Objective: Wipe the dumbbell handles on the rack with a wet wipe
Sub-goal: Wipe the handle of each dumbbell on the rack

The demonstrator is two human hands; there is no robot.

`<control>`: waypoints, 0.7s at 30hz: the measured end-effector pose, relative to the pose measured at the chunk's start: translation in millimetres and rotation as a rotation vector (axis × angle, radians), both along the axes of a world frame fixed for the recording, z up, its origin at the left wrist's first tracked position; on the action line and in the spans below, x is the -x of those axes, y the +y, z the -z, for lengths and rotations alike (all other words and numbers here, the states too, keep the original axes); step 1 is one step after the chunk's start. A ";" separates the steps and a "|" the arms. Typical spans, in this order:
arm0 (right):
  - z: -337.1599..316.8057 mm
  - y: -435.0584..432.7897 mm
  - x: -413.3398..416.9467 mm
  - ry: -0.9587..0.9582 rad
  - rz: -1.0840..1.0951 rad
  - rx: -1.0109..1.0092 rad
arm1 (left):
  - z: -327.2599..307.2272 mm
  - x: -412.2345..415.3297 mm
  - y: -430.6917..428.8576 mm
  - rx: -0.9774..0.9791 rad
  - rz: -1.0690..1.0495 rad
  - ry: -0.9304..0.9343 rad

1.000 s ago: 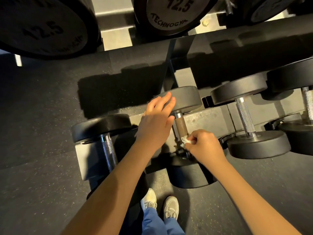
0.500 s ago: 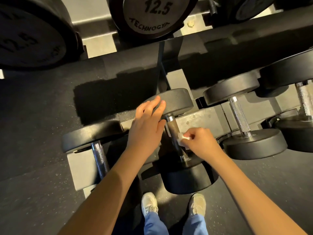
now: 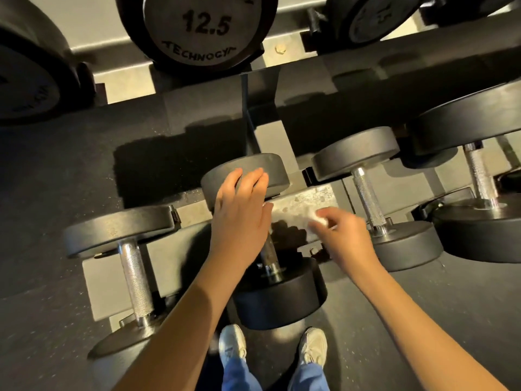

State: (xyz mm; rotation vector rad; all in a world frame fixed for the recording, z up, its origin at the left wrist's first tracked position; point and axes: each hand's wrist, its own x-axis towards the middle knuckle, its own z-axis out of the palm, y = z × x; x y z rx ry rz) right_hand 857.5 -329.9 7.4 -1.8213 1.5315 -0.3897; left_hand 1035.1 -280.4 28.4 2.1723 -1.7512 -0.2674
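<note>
Black dumbbells with knurled metal handles lie on the low rack. The middle dumbbell's handle [image 3: 269, 253] shows below my left hand [image 3: 239, 213], which hovers over it with straight fingers reaching its far head [image 3: 270, 170]. My right hand [image 3: 342, 235] is off to the right of that handle and pinches a small white wet wipe [image 3: 320, 218]. It is blurred, between the middle dumbbell and the one to the right, whose handle [image 3: 366, 198] is bare. The left dumbbell's handle [image 3: 135, 277] is also bare.
An upper rack tier carries big heads marked 12.5 [image 3: 205, 29]. A larger dumbbell [image 3: 479, 176] lies at the far right. The rack's grey plate [image 3: 304, 201] shows between handles. My shoes [image 3: 232, 342] stand on the dark rubber floor close to the rack.
My right hand has left the middle handle and moved right with the wipe. My left hand has stayed over the middle dumbbell's far head. The view has shifted lower.
</note>
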 end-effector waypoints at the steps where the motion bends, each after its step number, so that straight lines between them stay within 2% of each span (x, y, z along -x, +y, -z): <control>1: -0.9 -9.4 10.7 0.008 0.053 0.060 | 0.2 5.9 -4.3 0.005 0.022 -0.016; 5: 5.3 -43.5 51.1 0.073 0.200 0.196 | 3.8 34.4 -27.4 0.030 0.129 -0.001; 11: 13.8 -83.6 65.3 -0.005 0.274 0.294 | 14.6 71.9 -70.2 0.032 0.278 0.134; 16: 28.3 -101.3 55.8 0.027 0.207 0.303 | 22.6 83.9 -100.6 -0.079 0.305 0.193; 21: 18.3 -101.3 70.8 0.199 0.110 0.193 | 31.3 90.3 -95.0 0.036 0.257 0.228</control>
